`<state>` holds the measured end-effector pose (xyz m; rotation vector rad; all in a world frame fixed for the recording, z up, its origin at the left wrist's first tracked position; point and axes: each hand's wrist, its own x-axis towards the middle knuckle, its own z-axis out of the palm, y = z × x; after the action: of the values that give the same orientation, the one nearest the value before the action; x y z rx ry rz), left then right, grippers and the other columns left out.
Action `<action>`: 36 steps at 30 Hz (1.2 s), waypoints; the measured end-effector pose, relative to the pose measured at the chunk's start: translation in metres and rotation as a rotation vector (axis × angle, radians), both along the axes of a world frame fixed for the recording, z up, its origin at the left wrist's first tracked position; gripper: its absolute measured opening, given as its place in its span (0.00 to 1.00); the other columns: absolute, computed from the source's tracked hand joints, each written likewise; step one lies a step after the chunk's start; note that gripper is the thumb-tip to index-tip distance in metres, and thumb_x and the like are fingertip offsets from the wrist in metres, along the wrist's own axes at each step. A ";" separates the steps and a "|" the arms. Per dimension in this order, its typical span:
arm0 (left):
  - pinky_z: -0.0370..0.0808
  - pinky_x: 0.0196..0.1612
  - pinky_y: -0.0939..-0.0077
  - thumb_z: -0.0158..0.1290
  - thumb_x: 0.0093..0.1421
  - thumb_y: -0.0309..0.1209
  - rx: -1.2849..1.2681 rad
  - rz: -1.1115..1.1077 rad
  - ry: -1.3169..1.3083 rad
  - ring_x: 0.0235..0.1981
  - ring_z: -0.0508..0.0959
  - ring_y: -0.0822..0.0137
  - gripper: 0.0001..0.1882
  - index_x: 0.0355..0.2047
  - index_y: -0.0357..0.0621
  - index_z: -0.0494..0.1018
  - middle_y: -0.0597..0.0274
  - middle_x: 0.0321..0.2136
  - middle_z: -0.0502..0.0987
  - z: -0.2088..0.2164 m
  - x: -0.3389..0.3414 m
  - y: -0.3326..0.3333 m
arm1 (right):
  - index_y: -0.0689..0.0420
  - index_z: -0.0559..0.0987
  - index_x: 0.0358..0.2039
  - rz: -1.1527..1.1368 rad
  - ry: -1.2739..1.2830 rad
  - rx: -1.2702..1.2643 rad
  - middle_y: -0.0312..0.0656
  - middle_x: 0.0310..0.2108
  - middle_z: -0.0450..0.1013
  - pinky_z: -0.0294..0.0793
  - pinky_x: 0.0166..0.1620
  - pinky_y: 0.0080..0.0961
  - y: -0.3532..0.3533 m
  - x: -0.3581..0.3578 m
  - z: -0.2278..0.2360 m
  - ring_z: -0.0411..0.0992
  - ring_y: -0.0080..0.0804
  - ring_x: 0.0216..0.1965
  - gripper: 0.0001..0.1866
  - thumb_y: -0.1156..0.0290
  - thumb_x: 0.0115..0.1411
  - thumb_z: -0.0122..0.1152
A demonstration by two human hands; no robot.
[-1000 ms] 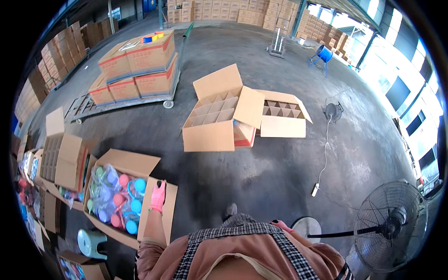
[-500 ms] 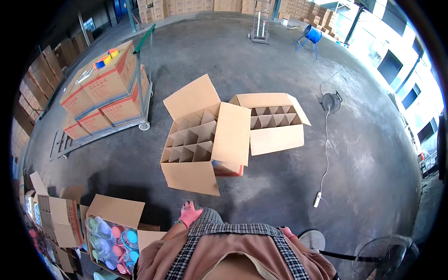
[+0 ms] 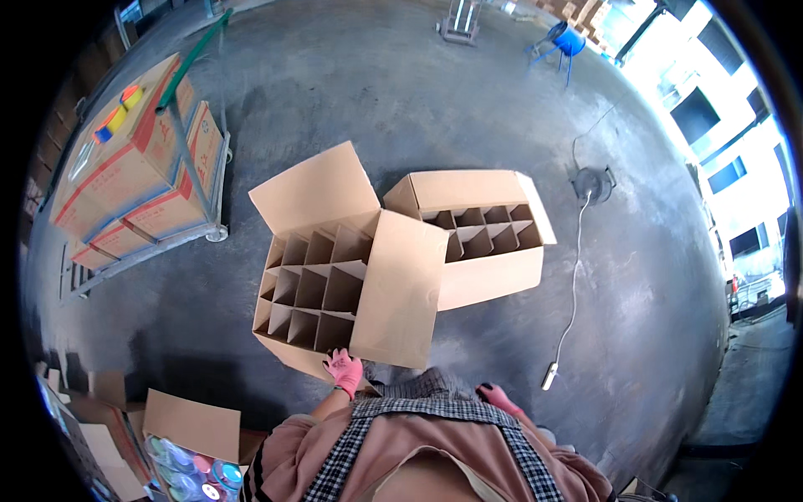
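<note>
An open cardboard box point(image 3: 400, 289) with a grid of cardboard dividers stands on the floor in front of me, flaps spread. My left hand point(image 3: 343, 371), in a pink glove, is at its near edge, fingers bent over the rim by the near flap. Farther right a second open box point(image 3: 485, 280) with dividers touches or nearly touches the first one's right flap. My right hand point(image 3: 500, 397), gloved in pink too, rests beside my right leg with nothing seen in it; its fingers are partly stretched, with dark tips.
At lower left, a box point(image 3: 194, 425) holds bagged containers with coloured lids. A cart point(image 3: 219, 233) carries sealed boxes with tape rolls point(image 3: 109, 124) on top. To the right lie a round floor fan point(image 3: 591, 184) and a white cable with a power strip point(image 3: 549, 376). A blue drum point(image 3: 567, 39) stands farther off.
My left hand has moved forward from my leg to the near box's rim. The view has tipped down and come closer, so both boxes look larger. My right hand shows more beside my leg.
</note>
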<state>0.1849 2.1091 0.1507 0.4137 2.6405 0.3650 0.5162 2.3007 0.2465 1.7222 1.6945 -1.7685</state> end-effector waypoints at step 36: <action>0.72 0.37 0.71 0.41 0.56 0.33 1.386 1.679 -0.485 0.32 0.76 0.62 0.13 0.34 0.39 0.72 0.54 0.30 0.75 -0.005 -0.184 0.018 | 0.66 0.71 0.41 0.436 -0.204 0.230 0.46 0.38 0.72 0.66 0.42 0.28 0.363 -0.287 -0.279 0.69 0.35 0.38 0.17 0.73 0.50 0.54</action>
<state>0.0009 2.1270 0.1453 -1.4176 1.1889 2.2591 0.2293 2.6641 -0.0329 1.4040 2.0456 -1.2098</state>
